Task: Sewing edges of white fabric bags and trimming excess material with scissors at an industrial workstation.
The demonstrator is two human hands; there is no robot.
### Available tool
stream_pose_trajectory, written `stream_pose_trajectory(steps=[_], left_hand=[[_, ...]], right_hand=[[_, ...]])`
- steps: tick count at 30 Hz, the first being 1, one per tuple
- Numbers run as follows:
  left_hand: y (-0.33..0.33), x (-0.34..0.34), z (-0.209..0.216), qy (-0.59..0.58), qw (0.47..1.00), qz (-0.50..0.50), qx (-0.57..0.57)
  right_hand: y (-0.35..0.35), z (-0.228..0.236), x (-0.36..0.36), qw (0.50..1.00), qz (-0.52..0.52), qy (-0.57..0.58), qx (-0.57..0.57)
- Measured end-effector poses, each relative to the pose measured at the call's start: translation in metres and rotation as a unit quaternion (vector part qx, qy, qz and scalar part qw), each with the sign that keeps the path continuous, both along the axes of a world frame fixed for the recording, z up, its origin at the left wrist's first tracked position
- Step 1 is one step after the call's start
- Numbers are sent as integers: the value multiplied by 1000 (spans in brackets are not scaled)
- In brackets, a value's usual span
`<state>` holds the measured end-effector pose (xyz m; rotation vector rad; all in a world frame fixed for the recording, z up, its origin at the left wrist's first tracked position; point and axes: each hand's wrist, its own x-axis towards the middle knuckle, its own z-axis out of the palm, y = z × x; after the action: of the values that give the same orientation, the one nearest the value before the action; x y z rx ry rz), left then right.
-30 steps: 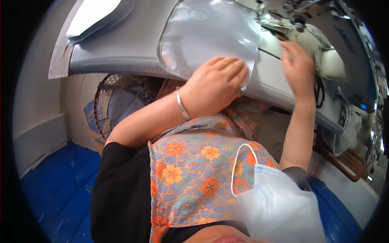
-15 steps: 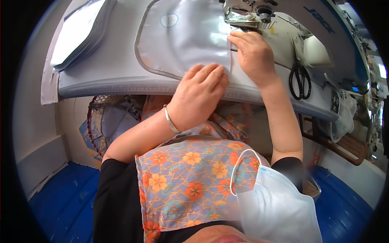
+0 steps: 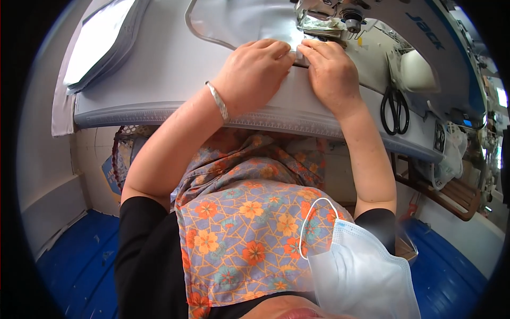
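Here: glossy translucent plastic sheet [image 3: 249,24], grey-piped edge, just beyond bare left hand [image 3: 254,74] and right hand [image 3: 336,74]; fingers bent at its near right corner; whether pinching, cannot tell.

Bright glare on plastic sheet [image 3: 241,21]

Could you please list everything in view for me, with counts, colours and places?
Worktable: 1, pale grey, upper middle.
Sewing machine: 1, white and blue, upper right.
Plastic sheet: 1, pale grey, upper centre.
Sheet stack: 1, white on top, upper left.
Shears: 1, black handles, worktable's right.
Plastic bag: 1, translucent, far right.
Mesh basket: 1, red rim, under worktable's left.
Slatted rack: 1, brown, lower right.
Floor: 1, blue, both lower sides.
Apron: 1, floral lavender, on the person.
Face mask: 1, pale blue, lower right.
Bangle: 1, silver, left wrist.
Left hand: 1, bare, on sheet's near edge.
Right hand: 1, bare, at sheet's right edge.
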<state>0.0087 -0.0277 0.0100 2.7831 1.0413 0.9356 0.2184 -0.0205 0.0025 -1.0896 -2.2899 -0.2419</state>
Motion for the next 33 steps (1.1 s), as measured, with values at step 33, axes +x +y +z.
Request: stream_pose_trajectory(steps=[33], left_hand=[[69, -300, 34, -99, 913, 360, -167]], right_hand=[[-2, 9, 4, 995, -30, 25, -92]])
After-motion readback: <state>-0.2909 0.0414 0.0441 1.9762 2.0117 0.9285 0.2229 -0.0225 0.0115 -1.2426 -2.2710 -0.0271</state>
